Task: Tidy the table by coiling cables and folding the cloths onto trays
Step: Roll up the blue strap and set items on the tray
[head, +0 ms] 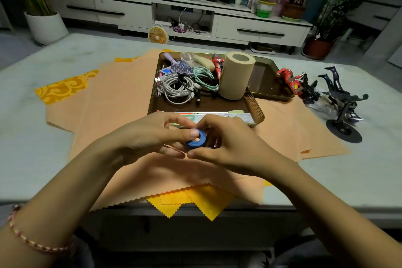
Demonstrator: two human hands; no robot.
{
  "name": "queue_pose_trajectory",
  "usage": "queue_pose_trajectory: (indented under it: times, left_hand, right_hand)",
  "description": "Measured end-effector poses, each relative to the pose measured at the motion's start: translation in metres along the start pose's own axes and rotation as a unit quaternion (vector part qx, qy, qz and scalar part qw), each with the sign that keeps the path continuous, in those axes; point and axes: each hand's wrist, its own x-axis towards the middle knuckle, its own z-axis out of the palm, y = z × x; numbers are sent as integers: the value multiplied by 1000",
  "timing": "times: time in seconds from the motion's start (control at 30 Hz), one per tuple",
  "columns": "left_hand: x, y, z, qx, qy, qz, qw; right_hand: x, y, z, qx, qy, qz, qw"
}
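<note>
Left hand [150, 135] and right hand [230, 146] — grips pinching the blue roll [196, 141] — at the tray [256, 104] near rim; cloths [121, 98] overhang the bench [32, 159] front edge.

Peach cloths [121, 93]; blue roll [196, 139]

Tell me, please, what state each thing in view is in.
Blue flat coiled band: rolled tight, pinched by left hand and right hand.
White cable: coiled, in the brown wire tray.
Mint-green cable: coiled, same tray.
Beige paper roll: upright in tray.
Peach zigzag-edged cloths: spread flat, unfolded.
</note>
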Motion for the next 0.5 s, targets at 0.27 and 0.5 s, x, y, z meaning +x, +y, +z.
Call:
queue_pose_trajectory:
  times: [0.27, 0.5]
  left_hand:
    - [-1, 1, -2, 12, -6, 1, 1000]
    - [2, -1, 1, -4, 3, -4, 1000]
  right_hand:
    - [1, -1, 0, 25, -38, 2, 999]
    - [-1, -2, 8, -100, 40, -9, 994]
